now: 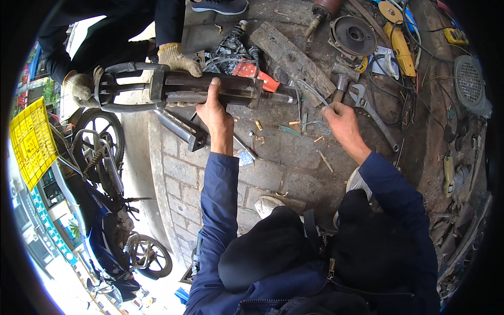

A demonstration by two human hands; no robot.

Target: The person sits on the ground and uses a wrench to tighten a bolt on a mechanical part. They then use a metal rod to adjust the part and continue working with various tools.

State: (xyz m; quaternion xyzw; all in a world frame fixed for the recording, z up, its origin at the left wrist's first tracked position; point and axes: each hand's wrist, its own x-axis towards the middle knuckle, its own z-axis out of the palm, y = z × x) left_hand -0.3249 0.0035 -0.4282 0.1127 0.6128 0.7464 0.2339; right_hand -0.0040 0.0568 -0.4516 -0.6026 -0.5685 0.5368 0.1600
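Observation:
My left hand [215, 116] grips a long dark metal cylinder [236, 84], thumb on top and fingers hidden beneath. A shaft [280, 97] sticks out of its right end. A multi-arm metal puller [136, 66] is fitted to the left end. Between the thumb and fingers of my right hand [342, 125] is a bundle of thin grey wires [313, 89], which runs up beside the shaft's tip. Another person's gloved left hand [179, 59] rests on the cylinder, and their other gloved hand [80, 87] is at the puller's far left end.
A hammer [343, 78], an adjustable wrench [374, 116], and a wooden plank [291, 59] lie on the brick paving. A yellow angle grinder [399, 49] and round metal housing [354, 35] are at upper right. A motorcycle [98, 220] stands at left.

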